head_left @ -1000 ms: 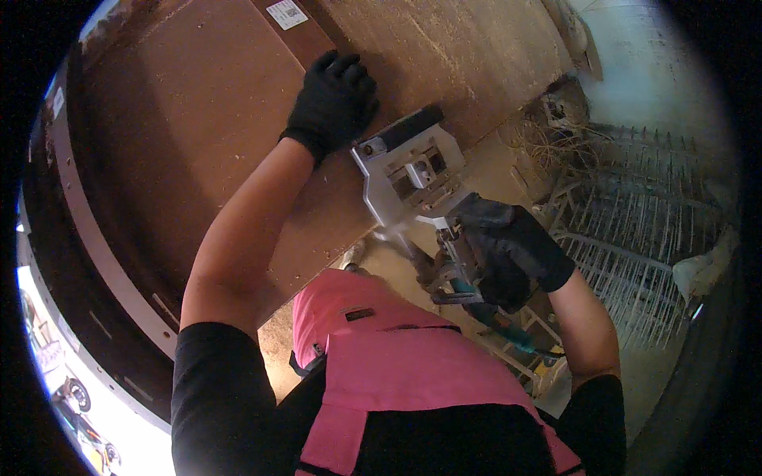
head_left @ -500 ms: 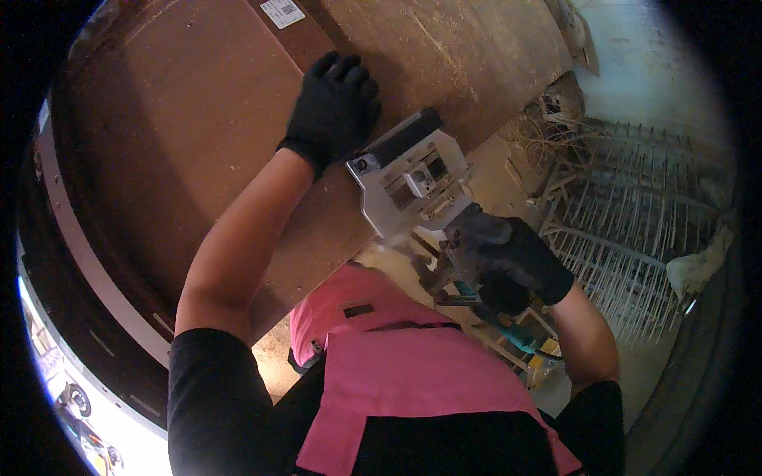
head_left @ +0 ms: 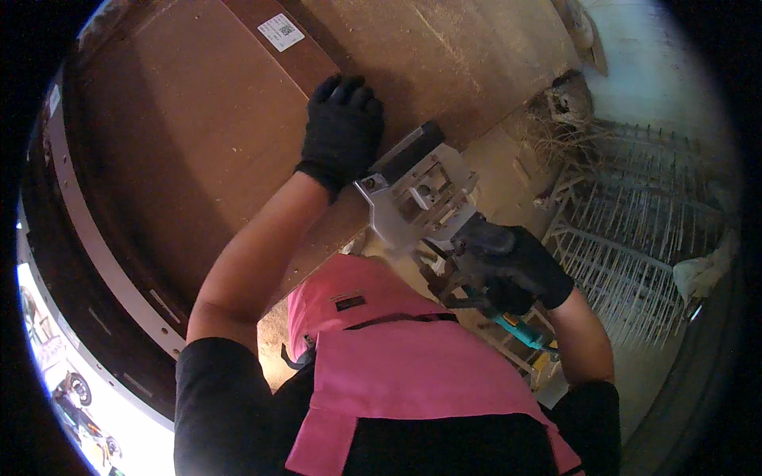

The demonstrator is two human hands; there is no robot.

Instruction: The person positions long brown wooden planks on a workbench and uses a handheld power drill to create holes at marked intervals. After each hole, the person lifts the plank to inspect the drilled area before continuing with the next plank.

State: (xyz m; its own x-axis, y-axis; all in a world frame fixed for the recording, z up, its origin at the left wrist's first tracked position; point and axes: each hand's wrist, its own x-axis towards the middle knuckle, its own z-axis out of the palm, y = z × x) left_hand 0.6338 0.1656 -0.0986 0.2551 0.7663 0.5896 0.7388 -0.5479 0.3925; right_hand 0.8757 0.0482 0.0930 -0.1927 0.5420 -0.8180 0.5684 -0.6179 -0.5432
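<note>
Moved: grey metal-based power trimmer [head_left: 421, 194] has slid further up the board edge since earlier.
Left hand [head_left: 343, 131]: black-gloved, fingers spread flat on brown wooden board [head_left: 182, 151].
Right hand [head_left: 516, 266]: gloved fingers wrapped round trimmer's body.

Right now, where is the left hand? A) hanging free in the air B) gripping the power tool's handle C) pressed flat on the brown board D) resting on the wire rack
C: the gloved left hand lies flat on the brown board, just above the power tool, which the right hand grips.
</note>
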